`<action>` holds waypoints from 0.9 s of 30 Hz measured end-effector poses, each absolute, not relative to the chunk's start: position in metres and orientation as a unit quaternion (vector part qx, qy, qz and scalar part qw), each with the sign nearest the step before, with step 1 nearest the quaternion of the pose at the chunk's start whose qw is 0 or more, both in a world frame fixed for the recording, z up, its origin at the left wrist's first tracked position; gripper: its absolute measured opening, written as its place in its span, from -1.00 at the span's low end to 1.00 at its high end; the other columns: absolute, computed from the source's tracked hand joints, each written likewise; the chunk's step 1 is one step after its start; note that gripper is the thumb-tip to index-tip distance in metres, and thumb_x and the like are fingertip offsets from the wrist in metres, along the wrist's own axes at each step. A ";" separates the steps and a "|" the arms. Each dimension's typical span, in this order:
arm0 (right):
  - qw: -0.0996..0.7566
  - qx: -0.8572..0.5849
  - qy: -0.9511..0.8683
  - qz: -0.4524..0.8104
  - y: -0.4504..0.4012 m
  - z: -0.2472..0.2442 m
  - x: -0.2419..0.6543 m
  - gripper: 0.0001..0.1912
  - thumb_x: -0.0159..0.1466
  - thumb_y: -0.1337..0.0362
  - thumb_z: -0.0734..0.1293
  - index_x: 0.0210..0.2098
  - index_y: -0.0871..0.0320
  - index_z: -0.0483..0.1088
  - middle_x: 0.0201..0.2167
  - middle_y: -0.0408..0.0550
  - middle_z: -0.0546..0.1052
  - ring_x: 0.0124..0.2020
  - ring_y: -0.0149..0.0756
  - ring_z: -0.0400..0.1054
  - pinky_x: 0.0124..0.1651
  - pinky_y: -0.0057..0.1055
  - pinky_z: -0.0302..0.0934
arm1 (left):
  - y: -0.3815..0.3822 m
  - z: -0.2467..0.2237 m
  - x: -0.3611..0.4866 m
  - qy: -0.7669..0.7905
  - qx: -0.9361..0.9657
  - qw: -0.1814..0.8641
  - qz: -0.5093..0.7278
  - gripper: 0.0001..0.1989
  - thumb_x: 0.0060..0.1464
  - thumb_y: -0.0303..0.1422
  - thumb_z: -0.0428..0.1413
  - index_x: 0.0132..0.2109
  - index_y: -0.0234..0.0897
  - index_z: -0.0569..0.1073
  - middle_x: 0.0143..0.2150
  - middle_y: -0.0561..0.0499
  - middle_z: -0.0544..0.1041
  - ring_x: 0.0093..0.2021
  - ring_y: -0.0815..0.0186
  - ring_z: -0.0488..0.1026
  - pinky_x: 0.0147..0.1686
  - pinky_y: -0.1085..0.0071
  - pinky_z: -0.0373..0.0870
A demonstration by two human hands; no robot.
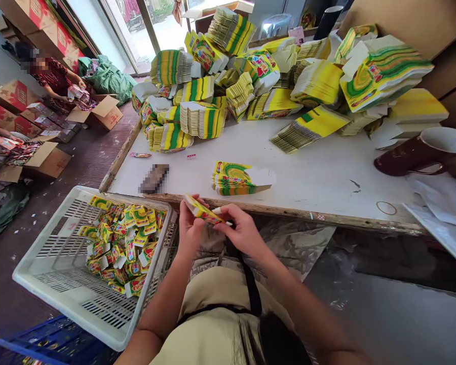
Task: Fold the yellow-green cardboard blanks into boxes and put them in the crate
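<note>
Between my two hands, at the table's front edge, is a small yellow printed carton (203, 210). My left hand (190, 225) is closed around its left end, thumb on the near side. The fingers of my right hand (241, 228) pinch its right end. Just beyond them on the white table (307, 182) lies a small fanned stack of flat yellow-and-green cartons (231, 178). To my left stands a white plastic crate (76, 289), partly filled with loose small yellow cartons (131, 235).
Piled bundles of flat cartons (203, 119) cover the table's far side. A dark red mug (406, 154) lies tilted at right, near a rubber band (386, 208). A blue crate (49, 339) is at lower left. Two people work among cardboard boxes (108, 112) on the left.
</note>
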State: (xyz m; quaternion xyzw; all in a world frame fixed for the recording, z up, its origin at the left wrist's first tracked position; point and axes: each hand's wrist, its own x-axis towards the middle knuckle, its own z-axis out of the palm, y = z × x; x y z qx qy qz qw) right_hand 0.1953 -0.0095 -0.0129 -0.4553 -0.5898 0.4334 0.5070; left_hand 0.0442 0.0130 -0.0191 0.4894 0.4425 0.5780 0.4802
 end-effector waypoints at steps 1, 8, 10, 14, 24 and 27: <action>0.512 -0.463 -0.580 0.432 -0.008 -0.013 0.202 -0.88 0.21 0.20 0.39 -0.31 0.09 0.42 -0.39 -0.12 0.46 -0.36 -0.25 0.35 -0.29 -0.33 0.26 | 0.013 -0.021 0.042 0.447 0.486 0.485 0.573 -0.46 -0.08 0.07 0.26 -0.06 -0.17 0.48 -0.17 0.00 0.54 -0.18 0.27 0.50 -0.11 0.33 0.46; 0.507 -0.515 -0.647 0.241 -0.005 -0.006 0.237 -0.85 0.28 0.23 0.34 -0.41 0.04 0.49 -0.43 -0.09 0.50 -0.33 -0.22 0.35 -0.20 -0.25 0.27 | 0.024 0.002 0.015 0.413 0.575 0.494 0.505 -0.25 -0.05 0.21 0.15 0.14 -0.20 0.44 0.09 -0.20 0.53 0.12 0.03 0.46 0.13 0.10 0.35; 0.478 -0.525 -0.688 0.153 -0.008 -0.004 0.239 -0.80 0.32 0.31 0.29 -0.40 -0.01 0.51 -0.40 -0.09 0.52 -0.27 -0.21 0.35 -0.01 -0.14 0.24 | 0.024 0.018 0.007 0.399 0.653 0.452 0.459 0.01 -0.18 0.31 0.13 0.30 -0.20 0.25 0.29 -0.27 0.33 0.30 -0.05 0.26 0.25 0.05 0.21; 0.445 -0.448 -0.769 0.102 -0.017 -0.004 0.226 -0.73 0.33 0.39 0.26 -0.26 -0.13 0.51 -0.30 -0.17 0.54 -0.07 -0.21 0.37 0.34 0.00 -0.03 | 0.018 0.031 0.012 0.430 0.785 0.371 0.248 0.01 -0.26 0.03 0.38 0.30 -0.21 0.21 0.29 -0.26 0.32 0.27 -0.07 0.29 0.24 0.02 0.21; 0.512 -0.413 -0.428 0.620 -0.014 -0.016 0.202 -0.51 0.22 -0.02 0.37 0.08 0.02 0.37 0.04 0.02 0.51 0.10 -0.08 0.39 0.20 -0.04 0.26 | 0.002 0.002 0.043 0.409 0.834 0.273 0.250 -0.22 -0.01 -0.25 0.28 0.28 -0.17 0.08 0.15 -0.17 0.38 0.09 0.09 0.44 0.02 0.20 0.41; 0.490 -0.391 -0.397 0.671 -0.013 -0.025 0.199 -0.48 0.17 -0.06 0.41 0.05 0.03 0.41 -0.01 -0.01 0.55 0.08 -0.09 0.42 0.18 -0.09 0.29 | 0.003 0.002 0.044 0.373 0.849 0.264 0.265 -0.33 0.03 -0.31 0.24 0.22 -0.15 0.12 0.11 -0.13 0.38 0.08 0.14 0.43 -0.01 0.26 0.41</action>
